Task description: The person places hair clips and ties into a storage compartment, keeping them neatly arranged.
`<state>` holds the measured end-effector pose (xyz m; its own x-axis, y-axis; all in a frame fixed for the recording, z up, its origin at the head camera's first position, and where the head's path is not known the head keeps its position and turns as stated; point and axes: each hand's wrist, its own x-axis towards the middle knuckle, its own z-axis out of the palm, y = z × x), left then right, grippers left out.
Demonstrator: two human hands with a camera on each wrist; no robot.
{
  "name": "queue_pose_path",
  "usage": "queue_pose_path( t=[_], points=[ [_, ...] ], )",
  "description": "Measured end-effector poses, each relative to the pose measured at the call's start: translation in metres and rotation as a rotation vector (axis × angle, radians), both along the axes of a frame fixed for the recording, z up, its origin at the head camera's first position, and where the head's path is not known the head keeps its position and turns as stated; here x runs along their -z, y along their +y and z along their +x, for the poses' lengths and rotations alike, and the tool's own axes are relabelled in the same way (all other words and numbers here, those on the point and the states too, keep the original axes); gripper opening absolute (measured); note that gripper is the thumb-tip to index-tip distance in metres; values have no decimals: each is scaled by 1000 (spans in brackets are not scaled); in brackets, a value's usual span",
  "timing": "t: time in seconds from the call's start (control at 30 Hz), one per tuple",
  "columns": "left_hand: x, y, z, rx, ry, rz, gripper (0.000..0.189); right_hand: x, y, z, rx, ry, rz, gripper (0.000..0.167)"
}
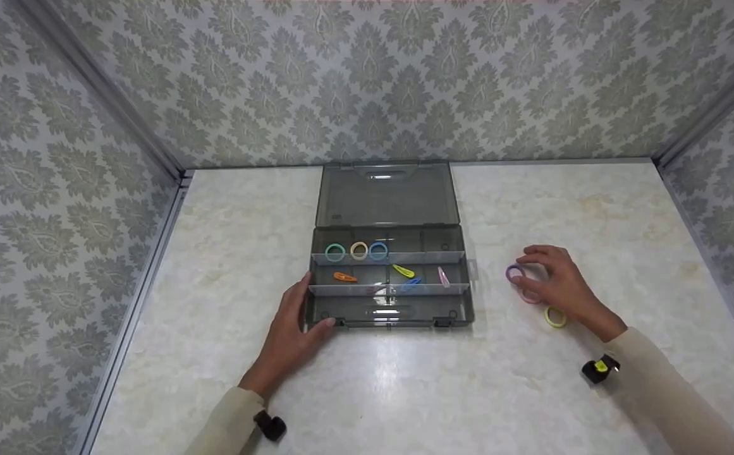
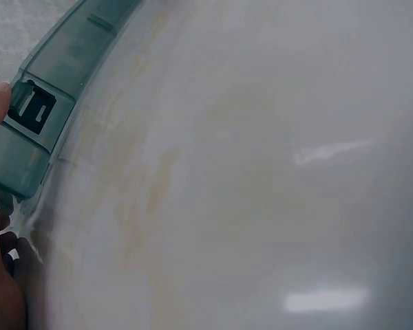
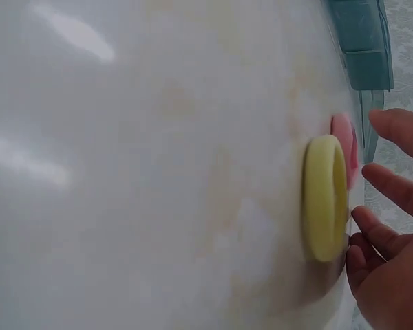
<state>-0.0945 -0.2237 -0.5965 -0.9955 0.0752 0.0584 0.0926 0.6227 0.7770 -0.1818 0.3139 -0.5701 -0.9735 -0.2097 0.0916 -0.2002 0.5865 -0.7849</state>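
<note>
A smoky see-through plastic organizer box (image 1: pixel 391 324) stands with its lid laid back. Its front left corner is held by my left hand (image 1: pixel 291 338), thumb at the front rim and fingers along the side. Green (image 1: pixel 335 253), cream (image 1: pixel 359 251) and blue (image 1: pixel 378 251) hair ties lie in the back row. My right hand (image 1: pixel 559 284) is over the table right of the box, fingers and thumb apart. Its thumb tip meets a purple hair tie (image 1: pixel 514 270). A pink hair tie (image 3: pixel 343 141) lies partly under that hand, with a yellow hair tie (image 3: pixel 320 199) nearer the wrist.
Several snap hair clips sit in the box's middle row, among them an orange clip (image 1: pixel 344 277), a yellow clip (image 1: pixel 403 271) and a pink clip (image 1: pixel 443 277). The open lid (image 1: pixel 389 196) reaches toward the patterned back wall (image 1: pixel 373 82). Similar walls border the pale table (image 1: pixel 385 392).
</note>
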Motion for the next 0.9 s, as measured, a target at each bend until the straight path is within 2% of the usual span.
queue_pose_path(
  t=[0.23, 0.5, 0.7, 0.9],
  points=[
    [1, 0, 1, 8, 17, 1, 104, 3, -3, 9, 23, 44, 14, 32],
    [3, -1, -1, 22, 42, 5, 103, 4, -10, 12, 23, 93, 68, 29],
    [2, -2, -1, 27, 49, 11, 103, 4, -9, 8, 29, 111, 64, 26],
    [2, -2, -1, 23, 35, 16, 103, -4, -12, 0, 21, 99, 78, 24]
  ],
)
